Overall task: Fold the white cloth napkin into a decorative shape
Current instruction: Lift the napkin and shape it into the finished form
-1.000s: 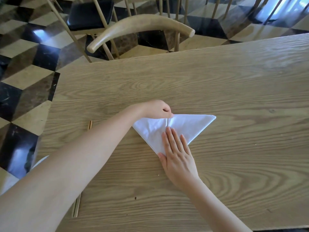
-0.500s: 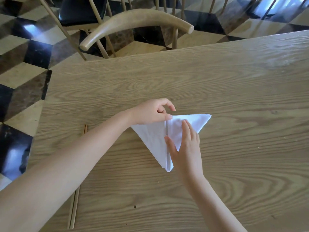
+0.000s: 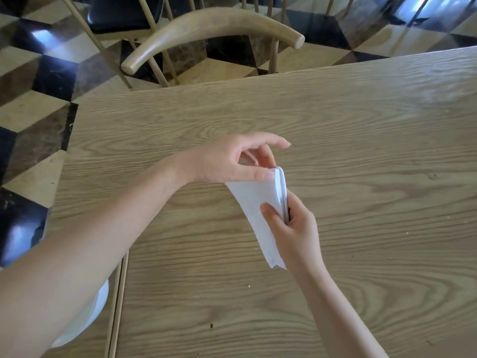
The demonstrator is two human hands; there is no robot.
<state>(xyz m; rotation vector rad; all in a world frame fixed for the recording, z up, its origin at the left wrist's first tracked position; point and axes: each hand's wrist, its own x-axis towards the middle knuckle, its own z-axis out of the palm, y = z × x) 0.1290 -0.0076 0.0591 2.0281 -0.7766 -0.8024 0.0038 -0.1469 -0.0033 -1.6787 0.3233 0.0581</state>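
White plate (image 3: pixel 87 316) edge and chopsticks (image 3: pixel 117 301) nearest, at left table (image 3: pixel 361 177) edge, well clear of the work. Napkin (image 3: pixel 255 210) mid-table, folded in half along its centre crease into a narrow wedge, tip pointing back toward the body, layered edges stacked on the right side. Looks lifted or tilted off the wood; can't tell if the tip touches. Right hand (image 3: pixel 296 228) pinching napkin's middle, thumb on the face, fingers behind the stacked edges. Left hand (image 3: pixel 232 161) pinching the far top corner between thumb and forefinger, other fingers loosely spread. Chair (image 3: pixel 211 29) and checkered floor (image 3: pixel 38 81) beyond, not involved.

Step, by judgement: closing and aligning the halves after the triangle folds, roughly midway. Next likely needs edges squared up, crease pressed firm, then standing or opening the wedge without letting layers slip.
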